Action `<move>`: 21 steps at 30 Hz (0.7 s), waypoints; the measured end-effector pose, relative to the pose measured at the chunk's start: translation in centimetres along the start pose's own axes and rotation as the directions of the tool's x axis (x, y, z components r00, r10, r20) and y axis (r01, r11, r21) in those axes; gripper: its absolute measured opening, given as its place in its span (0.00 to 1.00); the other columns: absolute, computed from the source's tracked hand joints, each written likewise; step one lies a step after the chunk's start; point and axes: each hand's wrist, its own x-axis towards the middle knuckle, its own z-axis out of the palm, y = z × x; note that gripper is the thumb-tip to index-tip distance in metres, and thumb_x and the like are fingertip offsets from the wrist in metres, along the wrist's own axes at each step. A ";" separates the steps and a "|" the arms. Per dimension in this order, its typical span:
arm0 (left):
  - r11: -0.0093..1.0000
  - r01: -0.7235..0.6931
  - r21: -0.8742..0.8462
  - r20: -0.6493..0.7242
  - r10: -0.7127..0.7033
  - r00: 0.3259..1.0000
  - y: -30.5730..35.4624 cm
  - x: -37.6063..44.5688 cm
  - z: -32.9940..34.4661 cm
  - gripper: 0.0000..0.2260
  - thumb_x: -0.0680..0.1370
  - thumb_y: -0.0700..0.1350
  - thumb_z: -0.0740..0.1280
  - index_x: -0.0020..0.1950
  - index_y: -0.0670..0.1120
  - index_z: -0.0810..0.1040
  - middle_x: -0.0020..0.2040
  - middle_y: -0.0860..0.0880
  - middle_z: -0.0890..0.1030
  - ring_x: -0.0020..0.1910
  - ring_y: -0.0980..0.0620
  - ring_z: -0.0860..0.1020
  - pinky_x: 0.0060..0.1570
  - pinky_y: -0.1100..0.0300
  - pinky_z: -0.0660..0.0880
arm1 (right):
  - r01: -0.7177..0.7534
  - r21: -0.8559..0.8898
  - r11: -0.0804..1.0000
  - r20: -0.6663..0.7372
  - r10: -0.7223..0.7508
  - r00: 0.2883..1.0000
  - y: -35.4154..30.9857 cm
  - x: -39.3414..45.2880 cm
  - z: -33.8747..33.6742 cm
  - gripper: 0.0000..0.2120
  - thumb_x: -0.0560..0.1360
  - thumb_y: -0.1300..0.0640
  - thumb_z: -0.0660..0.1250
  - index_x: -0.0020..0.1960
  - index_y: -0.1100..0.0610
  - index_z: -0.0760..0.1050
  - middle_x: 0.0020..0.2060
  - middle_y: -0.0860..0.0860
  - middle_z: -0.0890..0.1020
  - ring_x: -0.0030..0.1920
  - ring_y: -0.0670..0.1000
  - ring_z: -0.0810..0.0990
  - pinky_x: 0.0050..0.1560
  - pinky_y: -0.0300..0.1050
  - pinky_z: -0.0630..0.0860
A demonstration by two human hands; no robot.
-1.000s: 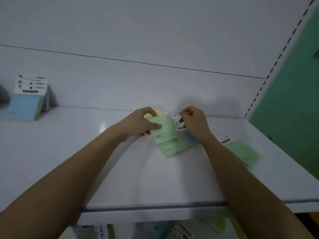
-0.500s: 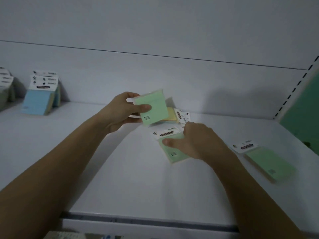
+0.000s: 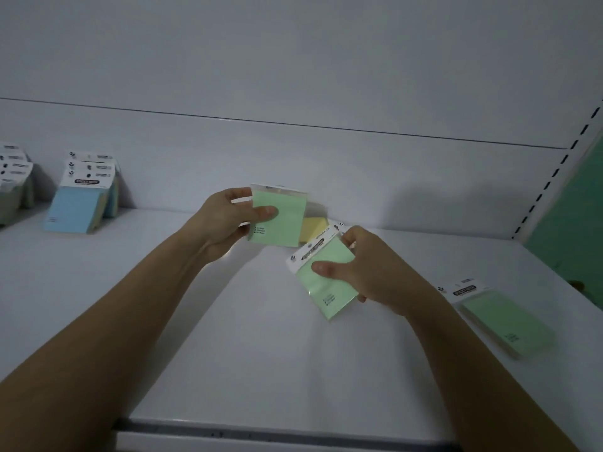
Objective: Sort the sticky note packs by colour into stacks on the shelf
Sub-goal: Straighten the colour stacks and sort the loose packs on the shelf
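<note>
My left hand (image 3: 228, 220) holds a green sticky note pack (image 3: 284, 220) upright above the white shelf (image 3: 228, 353), thumb on its front. My right hand (image 3: 365, 272) grips a second green pack (image 3: 323, 288) by its right side, tilted and lifted just off the shelf. Behind both packs a yellow pack (image 3: 313, 228) lies on the shelf, partly hidden. A third green pack (image 3: 502, 318) lies flat at the right. A stack of blue packs (image 3: 78, 203) leans against the back wall at the left.
Another stack of packs (image 3: 13, 190) stands at the far left, cut off by the frame. The shelf's back panel (image 3: 293, 164) rises behind. A slotted upright (image 3: 554, 174) and a green wall (image 3: 574, 223) bound the right side. The shelf's front edge (image 3: 261, 435) runs near me.
My left hand lifted one green pack off the pile and raised it. My right hand closed on the second green pack and picked it up off the shelf.
</note>
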 end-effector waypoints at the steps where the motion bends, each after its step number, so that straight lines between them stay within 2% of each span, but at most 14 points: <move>1: 1.000 0.000 -0.016 -0.002 0.000 1.000 0.0 0.1 -0.1 0.16 0.71 0.30 0.71 0.57 0.39 0.77 0.50 0.43 0.85 0.46 0.48 0.85 0.48 0.55 0.82 | 0.017 0.063 0.998 -0.042 -0.014 0.999 0.1 0.2 -0.1 0.16 0.70 0.52 0.76 0.47 0.53 0.69 0.44 0.54 0.83 0.31 0.47 0.80 0.20 0.36 0.67; 3: 0.999 0.016 -0.038 0.003 -0.016 1.000 0.1 0.2 -0.3 0.21 0.71 0.31 0.72 0.62 0.36 0.74 0.54 0.40 0.84 0.51 0.44 0.84 0.52 0.53 0.81 | 0.060 0.180 0.982 -0.138 -0.035 0.990 0.2 0.5 -0.5 0.14 0.73 0.52 0.73 0.50 0.55 0.69 0.44 0.54 0.83 0.27 0.43 0.79 0.20 0.37 0.68; 5: 1.000 0.015 -0.026 0.018 -0.014 1.000 0.0 0.1 -0.5 0.19 0.72 0.33 0.72 0.63 0.35 0.76 0.54 0.40 0.84 0.54 0.43 0.83 0.53 0.54 0.81 | 0.090 0.294 0.951 -0.198 -0.032 0.980 0.2 0.8 -0.8 0.11 0.77 0.54 0.68 0.53 0.58 0.70 0.46 0.55 0.82 0.29 0.44 0.80 0.21 0.38 0.71; 8: 1.000 -0.025 -0.019 0.026 0.025 0.999 0.0 -0.2 -0.3 0.12 0.75 0.34 0.70 0.58 0.37 0.79 0.50 0.43 0.85 0.46 0.48 0.84 0.46 0.59 0.82 | 0.069 0.465 0.882 -0.201 0.030 0.979 0.6 1.2 -1.5 0.05 0.79 0.59 0.63 0.55 0.57 0.72 0.50 0.55 0.80 0.37 0.50 0.81 0.27 0.42 0.77; 11: 0.998 -0.016 -0.056 0.019 0.017 1.000 -0.1 -0.4 -0.1 0.11 0.75 0.33 0.70 0.56 0.42 0.78 0.47 0.44 0.84 0.43 0.49 0.83 0.42 0.59 0.82 | 0.076 0.608 0.791 -0.172 0.038 0.984 0.8 1.2 -1.8 0.06 0.79 0.64 0.63 0.54 0.56 0.73 0.50 0.56 0.81 0.45 0.56 0.82 0.34 0.50 0.82; 16: 0.993 0.032 -0.111 0.056 -0.026 0.998 -0.3 -0.5 0.1 0.11 0.75 0.30 0.68 0.53 0.44 0.77 0.47 0.44 0.84 0.45 0.47 0.83 0.45 0.54 0.81 | 0.151 0.631 0.761 -0.254 0.019 0.967 1.3 1.1 -1.9 0.09 0.78 0.67 0.64 0.57 0.60 0.72 0.49 0.59 0.82 0.46 0.59 0.84 0.42 0.59 0.83; 21: 0.987 0.073 -0.142 0.105 -0.058 0.993 -0.2 -1.0 0.2 0.11 0.75 0.29 0.67 0.53 0.42 0.78 0.46 0.44 0.84 0.40 0.49 0.84 0.38 0.56 0.81 | 0.191 0.559 0.806 -0.350 0.021 0.936 0.5 0.3 -1.3 0.10 0.77 0.68 0.65 0.57 0.61 0.72 0.51 0.61 0.82 0.46 0.59 0.84 0.37 0.53 0.83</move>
